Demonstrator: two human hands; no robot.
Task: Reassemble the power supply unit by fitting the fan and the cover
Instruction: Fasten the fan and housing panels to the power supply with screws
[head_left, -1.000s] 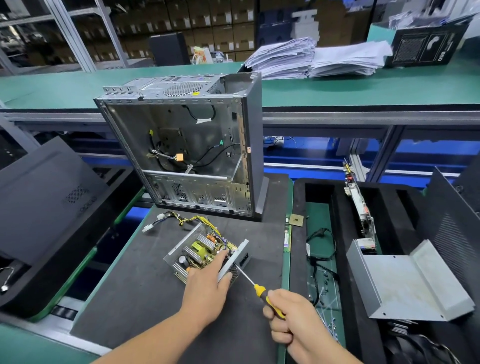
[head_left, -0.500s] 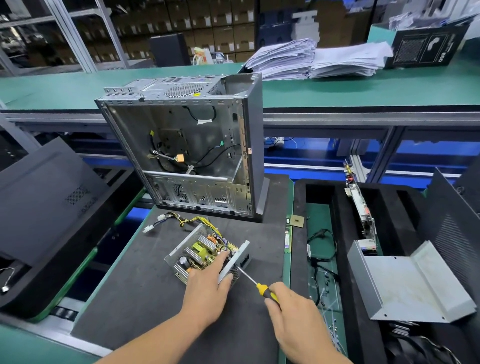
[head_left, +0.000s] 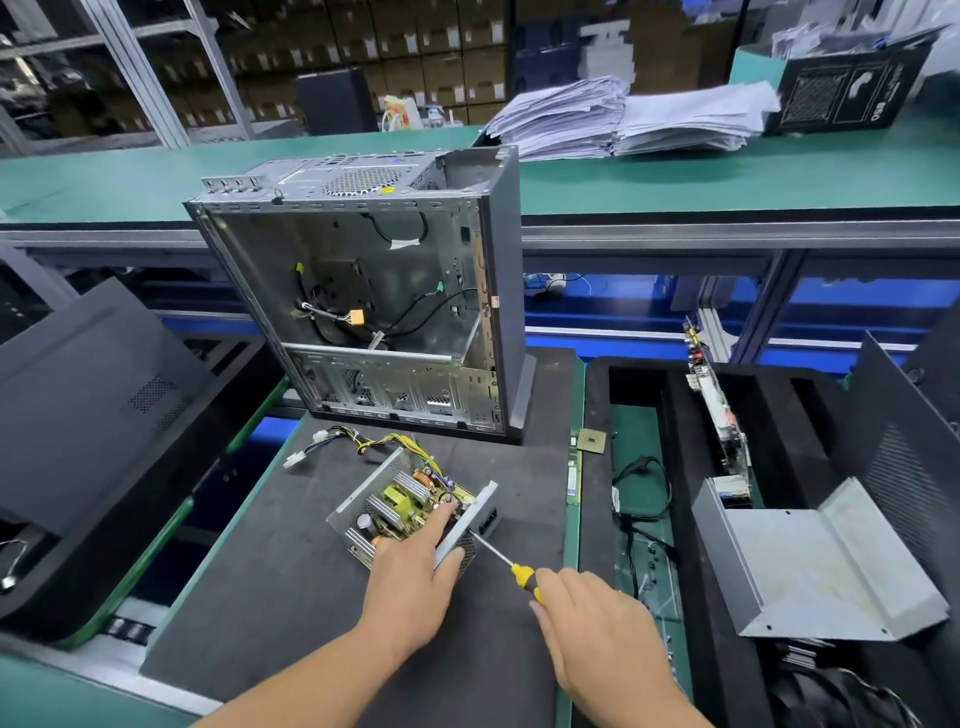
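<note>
We judge the step in hand as screwing at the near end panel of the open power supply unit (head_left: 410, 512), probably the fan fixing; the fan itself we cannot make out. Our left hand (head_left: 410, 571) steadies the unit, thumb curled over the panel's near edge and fingers reaching over the board. Our right hand (head_left: 597, 623) has its grip wrapped round the yellow-handled screwdriver (head_left: 501, 558), whose tip touches the unit's outer face, just right of the left thumb. The unit lies on the dark tabletop (head_left: 311, 597), in front of the upright computer case (head_left: 363, 291). The grey metal cover (head_left: 815, 561) lies well right of the unit, untouched. Next move calls for keeping the tip seated squarely while turning, then fetching the cover.
</note>
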